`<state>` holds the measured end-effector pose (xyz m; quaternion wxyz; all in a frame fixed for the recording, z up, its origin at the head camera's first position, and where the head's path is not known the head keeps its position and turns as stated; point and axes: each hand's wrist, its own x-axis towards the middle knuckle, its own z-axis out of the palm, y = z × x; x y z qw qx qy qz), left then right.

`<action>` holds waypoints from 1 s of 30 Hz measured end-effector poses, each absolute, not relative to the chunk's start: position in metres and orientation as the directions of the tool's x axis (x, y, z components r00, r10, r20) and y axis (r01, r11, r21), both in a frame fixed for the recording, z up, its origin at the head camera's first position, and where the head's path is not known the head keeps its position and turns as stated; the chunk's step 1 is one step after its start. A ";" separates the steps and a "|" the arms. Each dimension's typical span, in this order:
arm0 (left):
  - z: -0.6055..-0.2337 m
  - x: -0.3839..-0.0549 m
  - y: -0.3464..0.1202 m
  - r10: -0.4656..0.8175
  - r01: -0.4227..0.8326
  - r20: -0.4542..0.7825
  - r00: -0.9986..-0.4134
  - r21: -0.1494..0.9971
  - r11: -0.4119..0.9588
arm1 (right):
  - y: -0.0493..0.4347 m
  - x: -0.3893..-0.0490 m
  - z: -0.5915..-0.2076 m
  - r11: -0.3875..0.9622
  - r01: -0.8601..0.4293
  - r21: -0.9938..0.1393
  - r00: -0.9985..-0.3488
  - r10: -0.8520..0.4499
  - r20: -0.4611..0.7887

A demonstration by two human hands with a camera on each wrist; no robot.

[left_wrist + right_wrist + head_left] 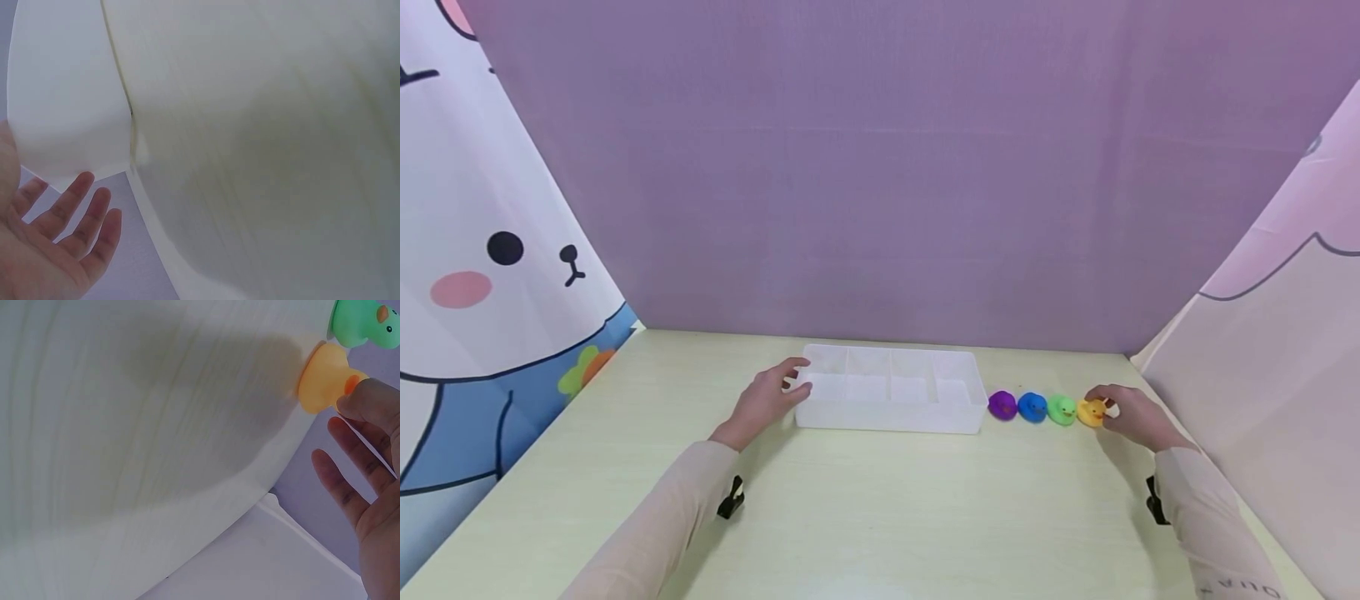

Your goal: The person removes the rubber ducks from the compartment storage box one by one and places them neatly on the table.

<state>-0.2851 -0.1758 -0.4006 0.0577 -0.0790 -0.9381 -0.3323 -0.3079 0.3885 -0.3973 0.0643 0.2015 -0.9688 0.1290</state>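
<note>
At the right, my right hand pinches a yellow rubber duck by its head between thumb and forefinger. In the right wrist view the yellow duck is upright on the table, the other fingers stretched out below. Left of it a green duck, a blue duck and a purple duck stand in a row. My left hand is at the left end of a white divided box, thumb and fingertips at its edge. The fingers are spread and loosely bent in the left wrist view.
The box's compartments lie side by side, with the purple duck right by its right end. A pale wood-grain table carries everything. Behind rises a purple cloth backdrop, with printed cloths at the left and right.
</note>
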 end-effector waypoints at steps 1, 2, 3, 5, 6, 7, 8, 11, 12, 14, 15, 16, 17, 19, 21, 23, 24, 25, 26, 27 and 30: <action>-0.401 -0.285 -0.176 0.111 0.188 0.163 -0.980 0.613 0.767 | 0.389 -0.308 -0.397 0.885 -0.408 -0.223 -0.910 -0.374 0.178; -0.401 -0.285 -0.176 0.111 0.189 0.164 -0.980 0.612 0.768 | 0.389 -0.308 -0.397 0.885 -0.410 -0.222 -0.909 -0.376 0.179; -0.401 -0.285 -0.176 0.111 0.190 0.165 -0.980 0.611 0.769 | 0.389 -0.308 -0.397 0.884 -0.413 -0.220 -0.908 -0.379 0.181; -0.402 -0.285 -0.177 0.115 0.195 0.168 -0.979 0.609 0.769 | 0.389 -0.307 -0.398 0.881 -0.419 -0.220 -0.905 -0.384 0.185; -0.402 -0.285 -0.177 0.119 0.199 0.170 -0.978 0.608 0.769 | 0.390 -0.307 -0.397 0.880 -0.422 -0.220 -0.903 -0.386 0.188; -0.402 -0.286 -0.177 0.122 0.202 0.171 -0.978 0.607 0.768 | 0.390 -0.307 -0.397 0.879 -0.424 -0.220 -0.902 -0.387 0.191; -0.402 -0.287 -0.177 0.128 0.208 0.173 -0.977 0.605 0.768 | 0.391 -0.307 -0.397 0.878 -0.426 -0.219 -0.901 -0.388 0.195; -0.401 -0.289 -0.177 0.146 0.228 0.182 -0.972 0.600 0.767 | 0.392 -0.306 -0.397 0.875 -0.433 -0.217 -0.896 -0.391 0.211; -0.400 -0.290 -0.178 0.154 0.237 0.187 -0.970 0.595 0.768 | 0.392 -0.306 -0.397 0.875 -0.435 -0.212 -0.894 -0.391 0.220; -0.399 -0.291 -0.178 0.171 0.254 0.193 -0.966 0.594 0.763 | 0.392 -0.306 -0.396 0.874 -0.439 -0.208 -0.891 -0.393 0.228; -0.398 -0.291 -0.179 0.179 0.260 0.192 -0.965 0.598 0.758 | 0.392 -0.305 -0.395 0.873 -0.441 -0.208 -0.889 -0.395 0.230; -0.398 -0.292 -0.179 0.190 0.268 0.192 -0.963 0.602 0.752 | 0.392 -0.304 -0.395 0.872 -0.442 -0.208 -0.889 -0.396 0.230; -0.398 -0.292 -0.180 0.203 0.279 0.193 -0.960 0.605 0.746 | 0.392 -0.303 -0.394 0.874 -0.440 -0.207 -0.890 -0.394 0.229; -0.398 -0.292 -0.181 0.223 0.292 0.189 -0.956 0.618 0.730 | 0.391 -0.301 -0.391 0.877 -0.434 -0.207 -0.893 -0.389 0.225; -0.397 -0.292 -0.183 0.244 0.306 0.186 -0.952 0.625 0.718 | 0.389 -0.298 -0.389 0.877 -0.432 -0.208 -0.894 -0.387 0.227; -0.396 -0.291 -0.185 0.256 0.316 0.187 -0.948 0.626 0.713 | 0.388 -0.296 -0.386 0.877 -0.434 -0.204 -0.892 -0.387 0.233; -0.395 -0.291 -0.186 0.258 0.318 0.189 -0.948 0.626 0.712 | 0.387 -0.295 -0.385 0.876 -0.439 -0.200 -0.888 -0.390 0.243; -0.394 -0.291 -0.188 0.263 0.326 0.194 -0.945 0.623 0.711 | 0.387 -0.294 -0.383 0.873 -0.446 -0.200 -0.884 -0.393 0.253; -0.393 -0.291 -0.190 0.262 0.328 0.199 -0.944 0.622 0.711 | 0.386 -0.293 -0.382 0.869 -0.452 -0.200 -0.879 -0.397 0.262; -0.392 -0.291 -0.192 0.267 0.338 0.208 -0.941 0.615 0.713 | 0.385 -0.293 -0.381 0.864 -0.462 -0.199 -0.873 -0.403 0.276; -0.388 -0.291 -0.200 0.273 0.353 0.223 -0.936 0.594 0.723 | 0.383 -0.291 -0.378 0.855 -0.483 -0.191 -0.853 -0.409 0.325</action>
